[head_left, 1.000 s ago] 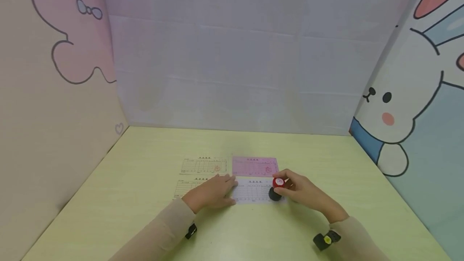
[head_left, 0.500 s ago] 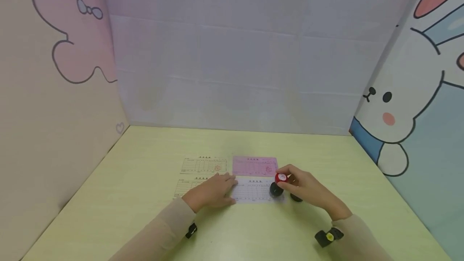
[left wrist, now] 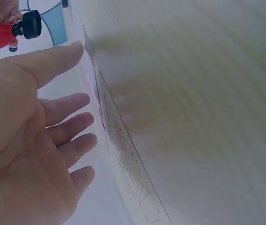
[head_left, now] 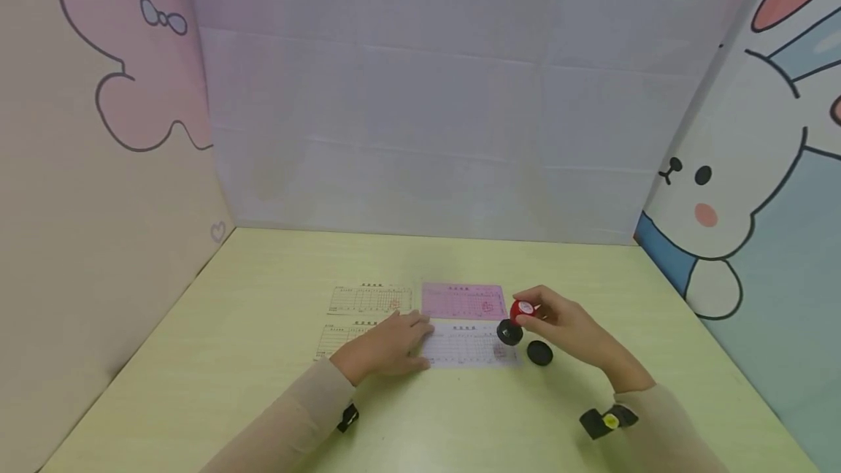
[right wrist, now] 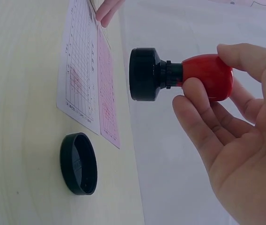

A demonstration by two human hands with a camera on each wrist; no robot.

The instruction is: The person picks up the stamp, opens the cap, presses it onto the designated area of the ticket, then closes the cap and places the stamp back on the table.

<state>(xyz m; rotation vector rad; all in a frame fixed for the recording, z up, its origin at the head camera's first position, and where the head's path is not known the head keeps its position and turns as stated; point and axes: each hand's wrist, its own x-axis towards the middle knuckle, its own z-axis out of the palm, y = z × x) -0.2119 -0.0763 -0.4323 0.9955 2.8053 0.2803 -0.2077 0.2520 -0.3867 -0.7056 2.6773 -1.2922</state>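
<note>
My right hand (head_left: 565,323) grips the red handle of a round stamp (right wrist: 208,75), its black base held above the table beside the white form. In the right wrist view the black stamp cap (right wrist: 79,164) lies hollow side up on the table, below the stamp. A red mark shows near the right end of the white form (head_left: 460,345). My left hand (head_left: 388,345) lies flat with fingers extended, its fingertips at the white form's left edge, partly covering a lower left form (head_left: 335,338).
Behind the white form lies a pink form (head_left: 460,301) with a red stamp mark. To its left is a pale form (head_left: 368,300), also marked in red. Papered walls (head_left: 427,130) enclose the yellowish table (head_left: 296,254) at the back and sides.
My right hand has lifted the stamp off the white form and moved it right and back, uncovering a mark and the black cap. The left hand stays in place.
</note>
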